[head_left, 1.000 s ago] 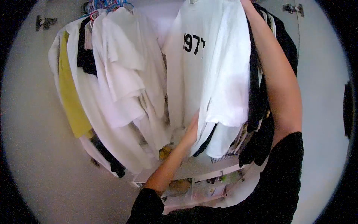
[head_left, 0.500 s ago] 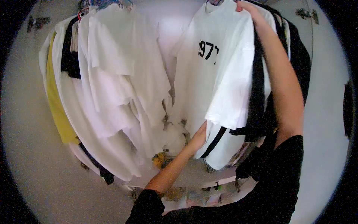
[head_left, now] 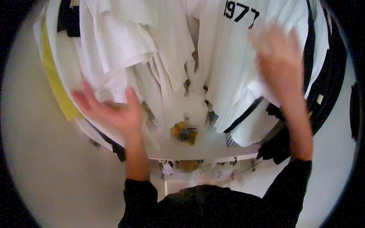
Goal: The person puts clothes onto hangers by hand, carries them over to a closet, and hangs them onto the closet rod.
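Observation:
A white T-shirt [head_left: 232, 53] with black numbers reading "1977" hangs on the right side of the wardrobe. My right hand [head_left: 279, 60] is in front of its sleeve side, blurred by motion, with the fingers spread and nothing visible in them; whether it touches the cloth I cannot tell. On the left hang several white garments [head_left: 121, 41]. My left hand [head_left: 112, 112] is held at their lower part, palm up, fingers and thumb wide apart, holding nothing.
A yellow garment [head_left: 57, 79] hangs at the far left, black garments [head_left: 334, 87] at the far right. Below the clothes runs a shelf edge [head_left: 213, 156]. A small orange-yellow item [head_left: 178, 130] sits behind it, and blurred small things show underneath.
Both hands have let go of the white T-shirt. My left hand has moved left to the other garments, and my right hand has come down from the shoulder. The view has tilted downward.

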A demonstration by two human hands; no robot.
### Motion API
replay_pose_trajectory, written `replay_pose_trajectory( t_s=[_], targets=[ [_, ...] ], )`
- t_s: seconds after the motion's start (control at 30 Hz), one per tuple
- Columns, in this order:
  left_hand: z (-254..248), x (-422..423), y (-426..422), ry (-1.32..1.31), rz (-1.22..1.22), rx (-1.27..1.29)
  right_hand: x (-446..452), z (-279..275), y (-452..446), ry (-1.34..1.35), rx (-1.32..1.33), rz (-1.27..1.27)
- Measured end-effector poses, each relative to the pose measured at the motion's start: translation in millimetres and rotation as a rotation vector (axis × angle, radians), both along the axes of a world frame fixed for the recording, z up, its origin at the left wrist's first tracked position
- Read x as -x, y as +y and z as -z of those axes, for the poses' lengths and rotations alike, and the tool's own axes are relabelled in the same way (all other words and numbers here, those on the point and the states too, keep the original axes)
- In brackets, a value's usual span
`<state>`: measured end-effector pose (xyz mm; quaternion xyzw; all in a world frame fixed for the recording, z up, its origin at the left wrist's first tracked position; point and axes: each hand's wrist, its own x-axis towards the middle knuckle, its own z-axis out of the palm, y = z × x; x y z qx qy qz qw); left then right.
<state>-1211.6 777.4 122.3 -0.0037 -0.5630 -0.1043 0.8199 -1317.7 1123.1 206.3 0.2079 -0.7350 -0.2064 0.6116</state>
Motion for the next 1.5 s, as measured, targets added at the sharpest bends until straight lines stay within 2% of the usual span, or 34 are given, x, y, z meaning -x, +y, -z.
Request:
replay_pose_trajectory(
  t_s=[0.07,0.13,0.2,0.27,0.33,0.4,0.5,0.6,0.67,0.7,0.77,0.83,0.9,0.97,1.0,1.07,1.13,1.2,1.27,1.37,1.4,1.43,1.5],
  targets=[
    [-20,11,-21,-0.145,0.047,0.011,-25,72,-23,-0.459,-0.040,-0.307],
    [-37,33,-23,-0.197,0.090,0.009,-36,107,-36,-0.675,0.035,-0.416],
    [-43,52,-26,-0.353,0.078,-0.002,-13,136,-48,-0.604,0.121,-0.390],
    [-46,74,-31,-0.442,-0.040,0.050,7,165,-64,-0.599,0.141,-0.369],
    [-37,99,-36,-0.456,-0.269,0.175,22,198,-84,-0.653,0.099,-0.359],
    [-21,99,-20,-0.515,-0.243,0.042,35,243,-112,-0.961,-0.055,-0.198],
    [-20,92,-6,-0.625,-0.201,-0.037,71,322,-135,-0.951,0.050,-0.442],
    [-3,102,-19,-0.460,-0.052,0.159,90,362,-146,-0.955,0.077,-0.406],
    [23,95,-14,-0.421,-0.103,0.161,104,385,-149,-0.912,0.102,-0.384],
    [40,86,-8,-0.400,-0.127,0.162,109,390,-149,-0.888,0.114,-0.371],
    [78,54,20,-0.593,-0.081,0.164,107,381,-144,-1.071,0.165,-0.348],
    [129,37,28,-0.804,0.026,0.201,100,378,-137,-1.173,0.190,-0.335],
    [187,38,17,-0.980,0.266,0.366,97,378,-129,-1.172,0.182,-0.344],
    [247,26,20,-1.333,0.482,0.089,91,392,-119,-0.996,0.229,-0.530],
    [271,25,27,-1.337,0.659,-0.168,84,400,-113,-0.906,0.255,-0.620],
    [303,26,46,-1.286,0.995,-0.696,58,391,-100,-0.936,0.257,-0.615],
    [297,21,62,-1.158,1.304,-1.291,25,376,-96,-0.960,0.231,-0.601],
    [303,24,69,-1.019,1.619,-1.639,0,373,-89,-0.977,0.197,-0.573],
    [323,34,63,-0.909,1.981,-1.713,-21,373,-93,-0.943,0.246,-0.609],
    [322,45,106,-0.931,1.765,-1.690,-32,386,-67,-0.877,0.309,-0.651],
    [352,41,101,-0.916,1.801,-1.470,-39,384,-69,-0.848,0.312,-0.662],
    [405,36,89,-0.907,1.818,-1.253,-48,377,-69,-0.874,0.337,-0.664],
    [419,25,74,-0.941,1.791,-1.112,-64,351,-67,-0.915,0.395,-0.668]
  ],
)
